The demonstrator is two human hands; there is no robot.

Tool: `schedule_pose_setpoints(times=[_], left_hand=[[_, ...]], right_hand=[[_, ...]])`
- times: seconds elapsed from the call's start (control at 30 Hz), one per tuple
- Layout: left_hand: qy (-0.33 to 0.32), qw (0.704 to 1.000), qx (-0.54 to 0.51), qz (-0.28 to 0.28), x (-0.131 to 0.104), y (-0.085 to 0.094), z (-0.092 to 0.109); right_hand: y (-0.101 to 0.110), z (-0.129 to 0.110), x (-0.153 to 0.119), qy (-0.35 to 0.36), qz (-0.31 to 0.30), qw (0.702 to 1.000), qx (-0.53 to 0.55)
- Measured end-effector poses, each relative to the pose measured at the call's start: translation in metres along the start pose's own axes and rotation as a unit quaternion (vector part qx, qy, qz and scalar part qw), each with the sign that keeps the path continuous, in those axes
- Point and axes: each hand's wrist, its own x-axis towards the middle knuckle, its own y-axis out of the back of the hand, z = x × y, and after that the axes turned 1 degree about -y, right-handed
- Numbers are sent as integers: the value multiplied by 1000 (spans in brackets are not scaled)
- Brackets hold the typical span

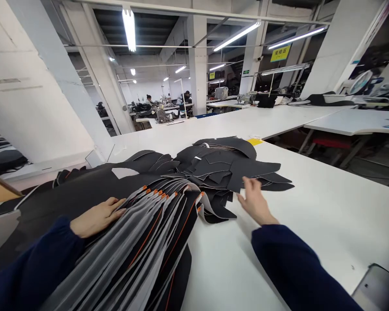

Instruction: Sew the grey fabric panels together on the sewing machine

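layered panels (126, 244) slant lengthwise away rightward, left hand (99, 216) slightly spread against them, right hand (255, 202) open.

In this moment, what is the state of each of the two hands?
Left hand: open, resting on the grey-and-black fabric pieces.
Right hand: partly open, near black flat pieces; grip cannot be told.

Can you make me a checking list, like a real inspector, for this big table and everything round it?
Surface: white table, smooth-looking.
Things being handled: grey and black cloth pieces with orange marks, beside a heap of black pieces.
Clutter: phone-like thing at the near right; yellow patch behind the heap.
Hands: left hand on the cloth; right hand open by the heap.
Cables: nothing seen on the table.
Surroundings: lit ceiling lamps, sewing machine, people farther back.
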Motion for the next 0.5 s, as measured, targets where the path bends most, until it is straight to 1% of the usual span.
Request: schedule_pose_setpoints(times=[0.07, 0.13, 0.2, 0.27, 0.3, 0.37, 0.43, 0.5], left_hand=[[-5, 1000, -8, 7, -1, -2, -1], [11, 1000, -17, 13, -1, -4, -1], [27, 999, -26, 20, -2, -5, -2], [27, 999, -35, 24, -2, -5, -4], [22, 999, -40, 23, -2, -4, -6], [14, 999, -49, 13, -2, -3, -12], [14, 998, -65, 1, -1, 0, -22], [11, 996, -90, -13, -4, 5, -33]], right_hand=[[-13, -5, 9, 13, -6, 999, -50], [-24, -4, 21, 39, -18, 995, -91], [-27, 5, 29, 63, -28, 991, -118], [-23, 22, 24, 82, -32, 987, -136], [-18, 31, 15, 89, -33, 985, -143], [-6, 48, -14, 101, -39, 983, -150], [7, 58, -55, 113, -54, 981, -150], [15, 62, -98, 132, -66, 980, -131]])
